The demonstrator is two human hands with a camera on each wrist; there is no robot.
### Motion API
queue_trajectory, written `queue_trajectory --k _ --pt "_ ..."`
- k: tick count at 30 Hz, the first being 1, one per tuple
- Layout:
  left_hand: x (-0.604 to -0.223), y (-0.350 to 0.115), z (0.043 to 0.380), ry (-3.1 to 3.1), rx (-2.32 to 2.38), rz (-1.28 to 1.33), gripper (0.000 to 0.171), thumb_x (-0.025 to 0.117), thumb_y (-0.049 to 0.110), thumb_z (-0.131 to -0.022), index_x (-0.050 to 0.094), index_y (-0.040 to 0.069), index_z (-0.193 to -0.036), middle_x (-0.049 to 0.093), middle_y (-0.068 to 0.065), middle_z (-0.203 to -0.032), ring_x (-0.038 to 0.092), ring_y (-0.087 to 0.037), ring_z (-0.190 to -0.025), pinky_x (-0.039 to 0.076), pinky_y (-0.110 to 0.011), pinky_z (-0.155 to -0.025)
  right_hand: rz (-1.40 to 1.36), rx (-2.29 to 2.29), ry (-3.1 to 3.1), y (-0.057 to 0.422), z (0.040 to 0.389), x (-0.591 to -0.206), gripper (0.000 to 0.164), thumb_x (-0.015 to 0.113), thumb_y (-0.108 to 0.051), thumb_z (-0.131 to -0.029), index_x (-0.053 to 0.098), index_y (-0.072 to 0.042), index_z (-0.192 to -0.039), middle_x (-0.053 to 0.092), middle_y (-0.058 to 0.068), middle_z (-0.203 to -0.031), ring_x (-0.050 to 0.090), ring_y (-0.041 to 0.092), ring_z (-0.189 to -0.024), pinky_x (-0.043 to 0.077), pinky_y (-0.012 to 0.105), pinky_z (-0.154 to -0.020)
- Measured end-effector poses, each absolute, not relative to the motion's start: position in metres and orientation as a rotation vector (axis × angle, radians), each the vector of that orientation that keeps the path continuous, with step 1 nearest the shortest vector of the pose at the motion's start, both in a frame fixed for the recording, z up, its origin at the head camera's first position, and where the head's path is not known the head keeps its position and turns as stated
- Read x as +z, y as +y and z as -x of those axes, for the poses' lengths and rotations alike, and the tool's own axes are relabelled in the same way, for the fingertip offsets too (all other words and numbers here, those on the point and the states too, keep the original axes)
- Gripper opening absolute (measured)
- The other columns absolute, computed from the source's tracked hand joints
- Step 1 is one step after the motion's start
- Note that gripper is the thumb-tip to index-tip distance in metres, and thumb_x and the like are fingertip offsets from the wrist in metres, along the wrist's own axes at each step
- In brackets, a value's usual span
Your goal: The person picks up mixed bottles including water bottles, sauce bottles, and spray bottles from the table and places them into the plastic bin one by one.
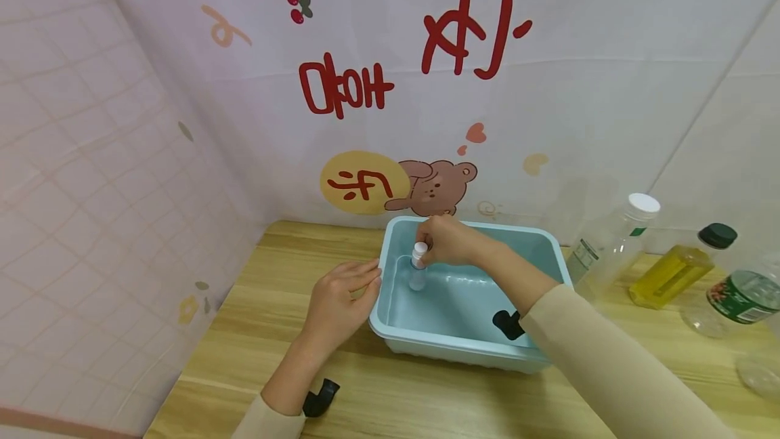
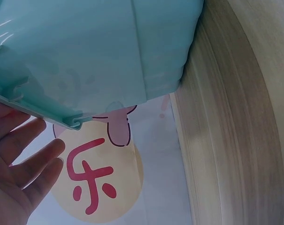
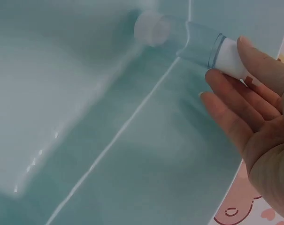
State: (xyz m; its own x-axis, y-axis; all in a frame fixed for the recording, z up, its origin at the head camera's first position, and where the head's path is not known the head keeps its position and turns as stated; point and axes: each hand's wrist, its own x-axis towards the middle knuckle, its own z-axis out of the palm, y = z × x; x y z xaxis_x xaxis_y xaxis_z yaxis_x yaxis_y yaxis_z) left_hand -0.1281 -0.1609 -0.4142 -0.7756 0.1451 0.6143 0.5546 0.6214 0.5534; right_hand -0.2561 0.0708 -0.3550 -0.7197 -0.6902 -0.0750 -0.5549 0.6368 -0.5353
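Note:
A light blue plastic bin (image 1: 451,314) stands on the wooden table. Inside it, near its left wall, a small clear bottle with a white top (image 1: 418,280) stands close to upright. My right hand (image 1: 453,241) reaches over the bin and pinches that bottle by its white upper part between thumb and fingers. In the right wrist view the bottle (image 3: 193,44) has a see-through body and a pale round base end. My left hand (image 1: 338,300) touches the bin's left rim, fingers mostly straight. The left wrist view shows those fingertips at the underside of the rim (image 2: 43,115).
At the right stand a clear bottle with a white cap (image 1: 609,249), a bottle of yellow liquid with a dark cap (image 1: 673,276) and a clear bottle with a green label (image 1: 743,297). A printed wall covering (image 1: 256,134) rises behind the table. Black wrist pieces (image 1: 321,398) show at both wrists.

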Motion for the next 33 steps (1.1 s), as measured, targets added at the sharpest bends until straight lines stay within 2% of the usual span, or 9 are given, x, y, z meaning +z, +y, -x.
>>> queue_trajectory --k 11,33 --pt "-0.4127 -0.1592 0.1288 -2.329 -1.036 0.557 0.023 0.078 0.01 -0.091 0.08 0.001 -0.113 0.076 -0.009 -0.12 0.072 -0.027 -0.109 0.061 -0.047 -0.09 0.935 -0.651 2.588 0.0679 0.2582 -0.3597 0.022 0.089 -0.011 -0.085 0.075 -0.004 -0.1 0.071 0.001 -0.089 0.063 0.017 -0.083 0.057 0.032 -0.078" --pt "-0.4137 -0.1602 0.1282 -2.332 -1.045 0.537 0.024 0.078 0.01 -0.091 0.08 0.002 -0.113 0.076 -0.008 -0.12 0.073 -0.027 -0.11 0.061 -0.048 -0.091 0.952 -0.643 2.606 0.0688 0.2595 -0.3572 0.019 0.086 -0.013 -0.087 0.078 -0.003 -0.101 0.074 0.001 -0.09 0.067 0.017 -0.085 0.059 0.034 -0.08"
